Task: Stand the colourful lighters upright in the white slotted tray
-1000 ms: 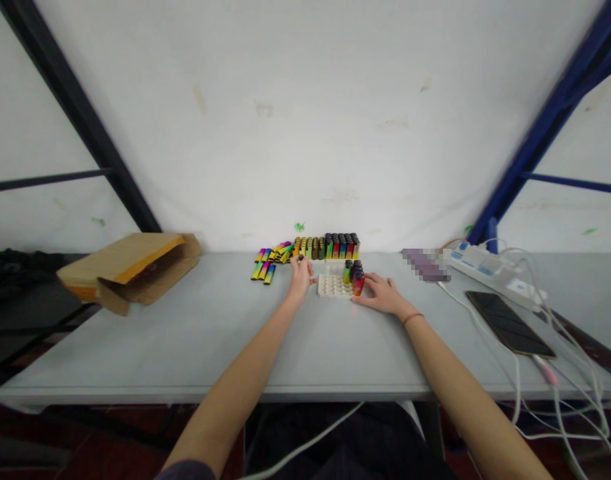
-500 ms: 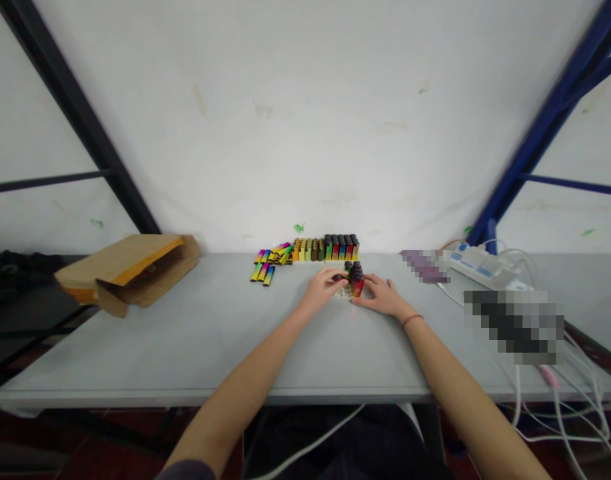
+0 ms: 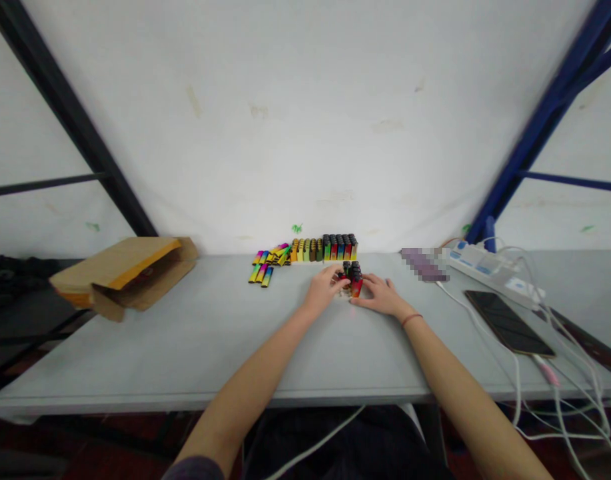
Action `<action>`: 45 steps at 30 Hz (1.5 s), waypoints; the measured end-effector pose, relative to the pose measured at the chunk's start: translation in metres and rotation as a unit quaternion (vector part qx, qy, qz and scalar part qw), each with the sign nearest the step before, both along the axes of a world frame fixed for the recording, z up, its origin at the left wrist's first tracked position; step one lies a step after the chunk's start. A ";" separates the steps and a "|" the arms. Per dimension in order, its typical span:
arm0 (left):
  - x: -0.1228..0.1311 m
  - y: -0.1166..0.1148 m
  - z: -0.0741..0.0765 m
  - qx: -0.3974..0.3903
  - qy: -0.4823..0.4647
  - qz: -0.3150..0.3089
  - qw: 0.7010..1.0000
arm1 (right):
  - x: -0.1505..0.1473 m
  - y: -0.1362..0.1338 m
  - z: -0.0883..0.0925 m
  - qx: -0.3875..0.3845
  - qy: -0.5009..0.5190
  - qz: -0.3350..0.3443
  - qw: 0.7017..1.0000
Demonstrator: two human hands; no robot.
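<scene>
In the middle of the desk, a small block of upright lighters [image 3: 356, 283] with black tops and red-orange bodies stands in a pale holder [image 3: 345, 293], mostly hidden by my fingers. My left hand [image 3: 325, 288] pinches a red lighter [image 3: 343, 283] at the block's left side; it looks upright. On the right, my right hand [image 3: 382, 295] rests against the block, thumb and fingers stretched apart. Behind them stands a row of black-topped multicoloured lighters [image 3: 340, 248], beside a group of yellow and dark lighter-shaped pieces [image 3: 306, 251]. Further left lie several loose rainbow-coloured pieces [image 3: 261, 274].
An open brown cardboard package [image 3: 125, 270] lies at the left. To the right are a blurred purplish phone [image 3: 425, 265], a white power strip [image 3: 495, 270], a black phone [image 3: 509, 323] and white cables [image 3: 518, 393]. A wall closes off the back.
The lighter in my left hand has gone from tilted to about upright, and that hand has shifted slightly right. My right hand stays in place. The black phone is no longer blurred.
</scene>
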State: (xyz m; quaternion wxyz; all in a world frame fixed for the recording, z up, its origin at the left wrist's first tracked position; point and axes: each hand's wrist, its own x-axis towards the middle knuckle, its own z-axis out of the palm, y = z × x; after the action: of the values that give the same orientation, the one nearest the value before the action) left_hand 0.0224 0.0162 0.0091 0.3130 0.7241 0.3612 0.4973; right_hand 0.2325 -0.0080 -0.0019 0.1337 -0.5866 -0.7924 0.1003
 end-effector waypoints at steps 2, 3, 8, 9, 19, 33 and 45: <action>0.000 0.000 0.001 0.003 -0.002 -0.004 1.000 | 0.000 0.000 -0.001 -0.001 0.003 0.000 1.000; -0.001 -0.001 0.002 0.004 -0.004 -0.007 1.000 | 0.000 0.000 -0.001 -0.002 0.003 0.000 1.000; -0.004 -0.003 0.005 0.034 0.016 -0.014 0.999 | 0.000 0.000 -0.003 0.000 0.000 -0.007 1.000; -0.004 -0.003 0.006 0.045 0.027 -0.013 0.999 | 0.001 0.001 -0.003 0.000 -0.001 -0.007 1.000; -0.004 -0.003 0.004 -0.001 0.012 -0.023 1.000 | 0.000 0.000 -0.001 -0.003 0.002 -0.006 1.000; -0.018 -0.001 0.004 0.094 0.134 0.008 0.986 | 0.001 0.000 -0.001 0.001 -0.007 0.001 1.000; -0.129 0.026 0.019 -0.117 -0.013 0.374 0.920 | 0.003 0.002 -0.003 -0.008 -0.005 -0.006 1.000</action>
State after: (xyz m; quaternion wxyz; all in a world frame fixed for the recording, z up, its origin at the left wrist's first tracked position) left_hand -0.1067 0.0427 0.0278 0.1912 0.4882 0.6571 0.5415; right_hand 0.2351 -0.0063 -0.0045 0.1261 -0.5925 -0.7890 0.1028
